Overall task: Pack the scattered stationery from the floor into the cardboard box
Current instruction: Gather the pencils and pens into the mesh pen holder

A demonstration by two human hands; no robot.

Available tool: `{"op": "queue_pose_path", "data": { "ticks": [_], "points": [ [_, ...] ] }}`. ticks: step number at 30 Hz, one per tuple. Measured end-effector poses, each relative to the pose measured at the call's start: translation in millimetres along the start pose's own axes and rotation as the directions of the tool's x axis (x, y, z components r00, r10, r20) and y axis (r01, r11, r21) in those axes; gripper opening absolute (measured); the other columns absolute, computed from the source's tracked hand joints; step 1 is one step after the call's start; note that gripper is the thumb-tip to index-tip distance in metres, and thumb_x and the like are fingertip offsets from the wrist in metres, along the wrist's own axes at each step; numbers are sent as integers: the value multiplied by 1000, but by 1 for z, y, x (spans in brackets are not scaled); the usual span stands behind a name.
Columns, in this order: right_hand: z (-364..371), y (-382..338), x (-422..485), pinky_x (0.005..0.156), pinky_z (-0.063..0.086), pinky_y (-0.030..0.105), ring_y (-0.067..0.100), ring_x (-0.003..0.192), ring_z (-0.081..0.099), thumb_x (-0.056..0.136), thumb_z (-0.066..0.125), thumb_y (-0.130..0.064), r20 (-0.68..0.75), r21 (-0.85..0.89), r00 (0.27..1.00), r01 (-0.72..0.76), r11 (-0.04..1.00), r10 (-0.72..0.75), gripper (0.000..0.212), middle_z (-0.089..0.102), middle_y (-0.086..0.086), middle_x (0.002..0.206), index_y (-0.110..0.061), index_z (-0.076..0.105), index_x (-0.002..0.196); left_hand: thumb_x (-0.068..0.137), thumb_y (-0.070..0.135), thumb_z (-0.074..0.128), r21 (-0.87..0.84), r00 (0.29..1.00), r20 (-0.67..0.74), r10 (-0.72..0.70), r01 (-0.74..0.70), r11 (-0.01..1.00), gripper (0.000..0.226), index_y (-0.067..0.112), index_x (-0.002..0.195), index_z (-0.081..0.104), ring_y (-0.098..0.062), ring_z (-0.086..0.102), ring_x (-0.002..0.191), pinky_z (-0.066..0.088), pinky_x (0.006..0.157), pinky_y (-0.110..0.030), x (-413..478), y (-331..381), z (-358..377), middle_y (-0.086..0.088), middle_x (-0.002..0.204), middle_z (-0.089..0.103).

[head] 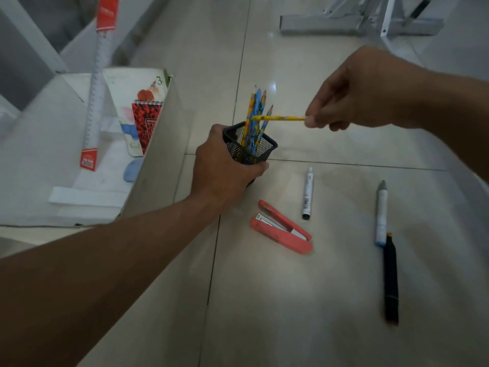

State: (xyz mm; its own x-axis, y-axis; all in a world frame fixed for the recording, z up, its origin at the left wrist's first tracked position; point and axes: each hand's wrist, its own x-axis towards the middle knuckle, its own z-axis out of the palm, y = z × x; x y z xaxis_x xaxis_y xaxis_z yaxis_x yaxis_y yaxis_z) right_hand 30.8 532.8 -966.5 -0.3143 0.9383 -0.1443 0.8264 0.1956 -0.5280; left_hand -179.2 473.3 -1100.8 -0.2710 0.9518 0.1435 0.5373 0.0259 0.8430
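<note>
My left grip point(227, 170) is curled round the black mesh cup point(260, 149), the cardboard box point(156, 154) just to the cup's left, while my right grip point(352, 96) pinches a yellow pencil point(279, 118) by its far end, tip level over the cup's mouth. Held so far back, it could snag on the standing pencils point(258, 102) in the cup and slip free, dropping beside the stapler point(281, 229) and white marker point(307, 193) on the floor near the cup

One wide-angle view, worn on the person's head, looks forward and steeply down at the pale glossy tiled floor point(291, 300) from close range. Both forearms reach in, from the lower left and the right edge. The open cardboard box point(161, 144) fills the left side; a grey metal furniture base point(317, 25) lies along the top edge.
</note>
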Motion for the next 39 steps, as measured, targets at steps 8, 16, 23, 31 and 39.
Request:
{"op": "queue_pose_path", "data": {
  "ticks": [8,16,23,31,39],
  "points": [
    [16,-21,32,55,50,19,5,58,62,78,85,-27,65,-86,997,44,995,-39,13,73,-4,68,-21,83,90,55,41,94,-4,1000,-10,14,-14,1000,75,21,116,56,20,55,74,41,59,4,-2,3,1,22,92,60],
    [55,-21,45,64,55,20,9,72,68,83,82,-13,69,-63,997,-23,998,28,16,78,4,89,-14,82,98,55,41,95,-5,1000,-8,23,-23,1000,77,20,118,56,16,57,77,41,60,4,-3,4,4,19,95,61],
    [74,-15,44,73,66,39,30,79,78,69,91,-1,-92,374,965,-193,907,244,29,75,19,90,1,71,90,56,41,94,-9,1000,1,10,-10,1000,77,19,120,56,12,58,79,42,60,4,-3,1,3,15,100,63],
    [87,-10,47,65,64,29,21,71,76,77,88,-12,-199,487,938,-158,859,285,18,76,12,84,-1,78,87,56,39,95,1,1000,-12,5,-5,1000,77,17,120,56,11,57,76,40,59,5,-3,1,4,14,100,63],
    [47,37,23,61,65,28,19,60,73,85,79,-7,-99,275,926,-326,904,364,13,76,17,85,3,76,93,51,46,93,-5,999,-46,8,-8,1000,70,21,109,60,24,54,71,40,61,4,-2,7,4,19,92,64]
  ]
}}
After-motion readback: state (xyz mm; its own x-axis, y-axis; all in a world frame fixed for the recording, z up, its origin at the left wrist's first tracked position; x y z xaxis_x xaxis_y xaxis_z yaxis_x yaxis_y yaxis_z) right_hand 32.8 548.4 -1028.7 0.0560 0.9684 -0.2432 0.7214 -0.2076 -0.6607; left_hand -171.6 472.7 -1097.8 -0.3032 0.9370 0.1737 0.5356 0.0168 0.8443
